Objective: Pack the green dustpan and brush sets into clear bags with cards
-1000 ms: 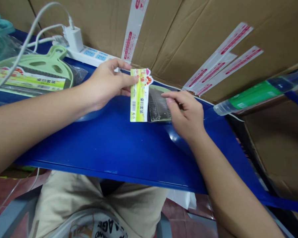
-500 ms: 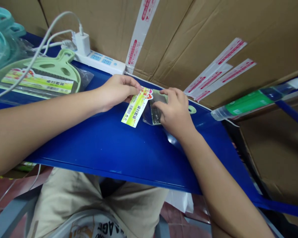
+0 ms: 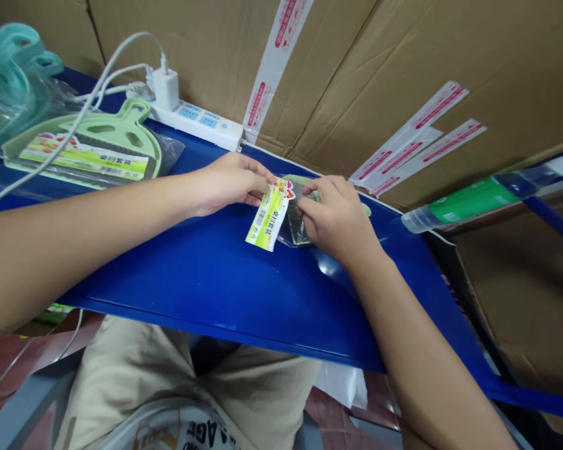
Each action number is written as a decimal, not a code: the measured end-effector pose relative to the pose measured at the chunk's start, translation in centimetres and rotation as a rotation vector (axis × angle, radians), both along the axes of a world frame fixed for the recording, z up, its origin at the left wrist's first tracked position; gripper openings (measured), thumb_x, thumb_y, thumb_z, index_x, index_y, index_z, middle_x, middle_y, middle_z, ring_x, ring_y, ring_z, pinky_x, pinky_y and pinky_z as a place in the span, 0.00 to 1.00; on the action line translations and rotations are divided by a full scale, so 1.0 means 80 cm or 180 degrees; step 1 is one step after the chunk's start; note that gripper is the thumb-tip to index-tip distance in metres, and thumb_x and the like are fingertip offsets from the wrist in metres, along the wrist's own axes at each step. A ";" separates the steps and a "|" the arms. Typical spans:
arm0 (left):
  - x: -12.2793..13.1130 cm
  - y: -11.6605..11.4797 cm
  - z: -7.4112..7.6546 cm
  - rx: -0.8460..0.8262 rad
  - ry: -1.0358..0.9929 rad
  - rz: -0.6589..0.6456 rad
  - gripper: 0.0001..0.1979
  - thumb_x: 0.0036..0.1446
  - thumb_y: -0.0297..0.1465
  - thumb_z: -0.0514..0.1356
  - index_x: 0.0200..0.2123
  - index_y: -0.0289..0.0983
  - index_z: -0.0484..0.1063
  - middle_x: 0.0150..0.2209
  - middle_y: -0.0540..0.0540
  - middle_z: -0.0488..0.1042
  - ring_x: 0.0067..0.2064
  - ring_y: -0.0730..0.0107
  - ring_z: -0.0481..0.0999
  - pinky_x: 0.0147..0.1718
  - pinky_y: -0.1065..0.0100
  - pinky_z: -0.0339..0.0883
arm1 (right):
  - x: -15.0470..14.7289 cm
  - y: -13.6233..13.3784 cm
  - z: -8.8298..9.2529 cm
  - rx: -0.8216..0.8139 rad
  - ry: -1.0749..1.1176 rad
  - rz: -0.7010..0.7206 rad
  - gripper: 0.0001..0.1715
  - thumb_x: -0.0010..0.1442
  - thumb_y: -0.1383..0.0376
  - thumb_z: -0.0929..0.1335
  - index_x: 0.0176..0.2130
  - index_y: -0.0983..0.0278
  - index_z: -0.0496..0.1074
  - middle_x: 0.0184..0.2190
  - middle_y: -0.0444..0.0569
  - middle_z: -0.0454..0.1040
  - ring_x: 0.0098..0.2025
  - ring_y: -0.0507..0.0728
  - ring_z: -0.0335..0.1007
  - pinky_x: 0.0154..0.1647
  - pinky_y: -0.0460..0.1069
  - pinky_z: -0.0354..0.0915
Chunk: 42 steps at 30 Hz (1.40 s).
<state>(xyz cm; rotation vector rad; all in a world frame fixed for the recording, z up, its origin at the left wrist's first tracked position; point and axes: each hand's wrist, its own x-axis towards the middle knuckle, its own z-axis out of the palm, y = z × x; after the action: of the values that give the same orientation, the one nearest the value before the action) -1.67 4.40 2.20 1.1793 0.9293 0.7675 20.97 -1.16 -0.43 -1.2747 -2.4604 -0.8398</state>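
The left hand [image 3: 229, 184] pinches the top of a yellow-green printed card label [image 3: 267, 224], its fingers [image 3: 261, 182] together on the card. The right hand [image 3: 338, 220] has its fingers [image 3: 319, 199] clamped on a clear plastic bag [image 3: 286, 236] holding a dark bristled item [image 3: 299, 228]. Label and bag touch near the back edge of the blue tabletop [image 3: 216, 287], with a bagged pale green dustpan [image 3: 136, 134] off to the left.
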 end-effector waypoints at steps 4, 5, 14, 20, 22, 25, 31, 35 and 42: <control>-0.002 0.000 0.004 -0.0294 0.0360 -0.0200 0.10 0.54 0.13 0.64 0.29 0.31 0.80 0.35 0.41 0.84 0.37 0.68 0.83 0.49 0.63 0.78 | -0.007 -0.010 0.002 0.0167 0.0020 0.0182 0.14 0.67 0.74 0.66 0.32 0.61 0.75 0.41 0.55 0.76 0.45 0.63 0.68 0.45 0.57 0.65; -0.003 0.000 0.004 -0.0313 0.0445 -0.0225 0.09 0.53 0.13 0.65 0.29 0.31 0.81 0.35 0.42 0.84 0.37 0.68 0.82 0.49 0.63 0.79 | -0.010 -0.013 0.003 0.0213 0.0018 0.0236 0.14 0.66 0.74 0.66 0.32 0.61 0.75 0.40 0.55 0.77 0.45 0.63 0.68 0.44 0.57 0.64; -0.004 0.001 0.002 -0.0298 0.0487 -0.0376 0.08 0.56 0.14 0.67 0.34 0.31 0.81 0.32 0.45 0.84 0.33 0.71 0.82 0.43 0.65 0.81 | -0.026 -0.035 0.005 0.0144 0.0285 0.0465 0.12 0.64 0.76 0.67 0.34 0.61 0.75 0.41 0.54 0.78 0.41 0.61 0.66 0.40 0.54 0.61; 0.003 -0.006 0.001 -0.0478 0.0211 -0.0290 0.15 0.55 0.09 0.65 0.39 0.31 0.77 0.32 0.47 0.83 0.30 0.70 0.83 0.40 0.63 0.82 | -0.027 -0.036 0.002 0.0015 0.0364 0.0443 0.12 0.65 0.75 0.66 0.35 0.61 0.75 0.41 0.55 0.77 0.41 0.61 0.65 0.41 0.55 0.63; 0.007 -0.007 -0.003 -0.0405 0.0078 -0.0214 0.17 0.54 0.07 0.64 0.39 0.31 0.76 0.34 0.48 0.82 0.32 0.70 0.84 0.40 0.64 0.82 | -0.028 -0.036 0.002 0.0002 0.0376 0.0423 0.12 0.65 0.75 0.66 0.35 0.61 0.75 0.41 0.55 0.77 0.40 0.61 0.65 0.41 0.55 0.62; 0.012 -0.010 -0.007 -0.0133 0.0152 -0.0070 0.18 0.51 0.05 0.64 0.38 0.32 0.76 0.35 0.51 0.80 0.31 0.73 0.83 0.42 0.63 0.82 | -0.027 -0.036 0.003 0.0009 0.0408 0.0435 0.12 0.65 0.76 0.66 0.35 0.61 0.75 0.41 0.55 0.77 0.39 0.61 0.64 0.40 0.55 0.62; 0.023 -0.015 -0.012 0.0148 0.0340 0.0101 0.17 0.53 0.05 0.66 0.36 0.31 0.77 0.31 0.52 0.78 0.29 0.77 0.78 0.41 0.65 0.80 | -0.026 -0.035 0.001 0.0113 0.0514 0.0483 0.12 0.65 0.75 0.66 0.34 0.61 0.75 0.41 0.55 0.78 0.40 0.61 0.67 0.39 0.55 0.64; 0.030 -0.018 -0.018 -0.0019 0.0009 0.0054 0.17 0.56 0.06 0.65 0.36 0.32 0.74 0.27 0.53 0.76 0.30 0.75 0.79 0.39 0.67 0.79 | -0.032 -0.034 -0.002 0.0055 0.0605 0.0473 0.13 0.66 0.75 0.66 0.34 0.61 0.75 0.40 0.55 0.78 0.40 0.61 0.68 0.40 0.56 0.65; 0.031 -0.018 -0.026 0.0248 0.0214 -0.0143 0.21 0.57 0.07 0.67 0.44 0.36 0.71 0.23 0.60 0.71 0.26 0.75 0.77 0.38 0.64 0.80 | 0.017 -0.024 0.020 -0.0250 0.1170 -0.0090 0.25 0.62 0.75 0.65 0.54 0.62 0.77 0.49 0.59 0.80 0.51 0.67 0.75 0.53 0.61 0.71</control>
<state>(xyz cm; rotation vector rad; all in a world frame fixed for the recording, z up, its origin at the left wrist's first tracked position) 0.83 2.96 0.14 1.2967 0.9322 0.7372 22.33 -3.10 1.15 -1.3545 -2.2041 -0.4669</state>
